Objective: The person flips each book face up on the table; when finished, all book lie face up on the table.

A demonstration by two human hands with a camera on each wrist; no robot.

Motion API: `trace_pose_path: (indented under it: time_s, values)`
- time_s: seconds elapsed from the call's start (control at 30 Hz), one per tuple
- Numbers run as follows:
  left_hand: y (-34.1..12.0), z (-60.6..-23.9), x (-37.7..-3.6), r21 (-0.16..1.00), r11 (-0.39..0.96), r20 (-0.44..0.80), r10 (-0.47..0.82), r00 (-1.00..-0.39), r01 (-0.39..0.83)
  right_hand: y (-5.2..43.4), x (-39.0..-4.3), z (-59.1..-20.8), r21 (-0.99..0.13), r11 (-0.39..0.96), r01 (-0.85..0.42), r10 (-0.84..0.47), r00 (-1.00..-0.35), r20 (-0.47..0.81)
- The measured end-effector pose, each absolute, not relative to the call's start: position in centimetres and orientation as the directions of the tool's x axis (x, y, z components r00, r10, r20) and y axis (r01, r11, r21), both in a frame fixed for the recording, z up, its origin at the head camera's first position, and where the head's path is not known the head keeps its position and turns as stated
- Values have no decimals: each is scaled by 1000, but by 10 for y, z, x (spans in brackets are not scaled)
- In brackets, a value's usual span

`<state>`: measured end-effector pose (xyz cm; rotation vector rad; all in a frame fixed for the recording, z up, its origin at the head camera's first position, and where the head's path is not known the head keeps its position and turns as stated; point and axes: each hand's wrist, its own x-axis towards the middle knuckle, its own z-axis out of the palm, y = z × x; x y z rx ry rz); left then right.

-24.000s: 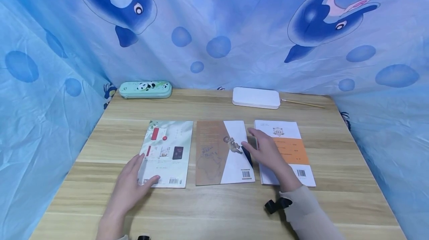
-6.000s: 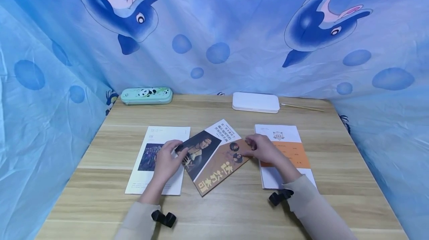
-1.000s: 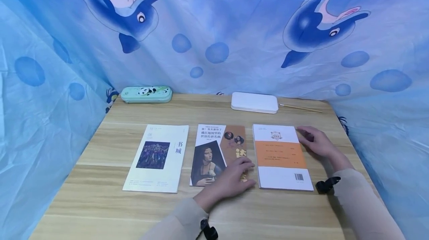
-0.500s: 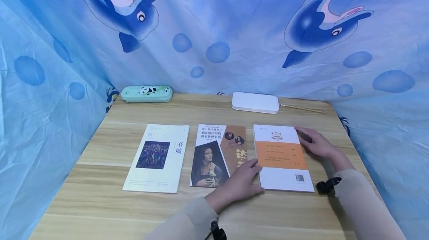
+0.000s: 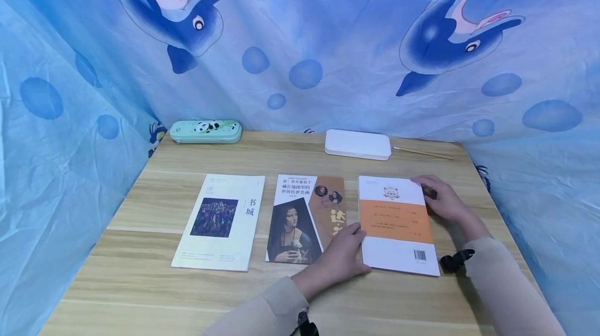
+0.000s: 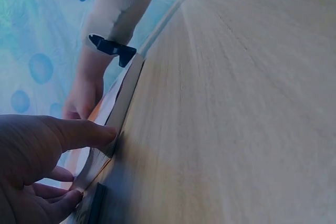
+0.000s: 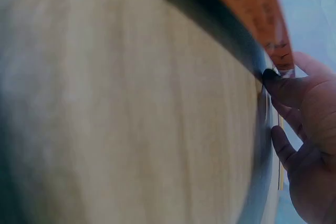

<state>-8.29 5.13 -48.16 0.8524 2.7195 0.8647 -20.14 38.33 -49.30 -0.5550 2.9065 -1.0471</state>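
Observation:
A white book with an orange band lies back cover up at the right of the row in the head view. My left hand holds its near left corner, thumb at the bottom edge and fingers along the left side. In the left wrist view the thumb presses against the page edges. My right hand pinches the book's far right edge; the right wrist view shows thumb and fingers at that edge beside the orange band. Left of it lies a brown-and-white book with a portrait, partly behind my left hand.
A cream book with a dark picture lies at the left of the row. Along the back stand a green panda pencil case, a white flat case and a pencil. Blue dolphin-print cloth surrounds the wooden table.
Earlier, the left and middle books were turned front cover up. In the last second my left hand moved right to the orange-banded book, my right hand took its edge, and the book shifted slightly.

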Motion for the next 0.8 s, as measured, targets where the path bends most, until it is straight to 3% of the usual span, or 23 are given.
trace_pose_path:
  time_s: [0.53,0.8]
  values:
    - [51,-482,-79,613,659,-5,555,-832,436,400,-190,-484,-593,740,-319,-311,-943,119]
    - [52,-480,-73,635,678,-52,515,-855,370,400,-184,-474,-658,727,-197,-231,-972,36]
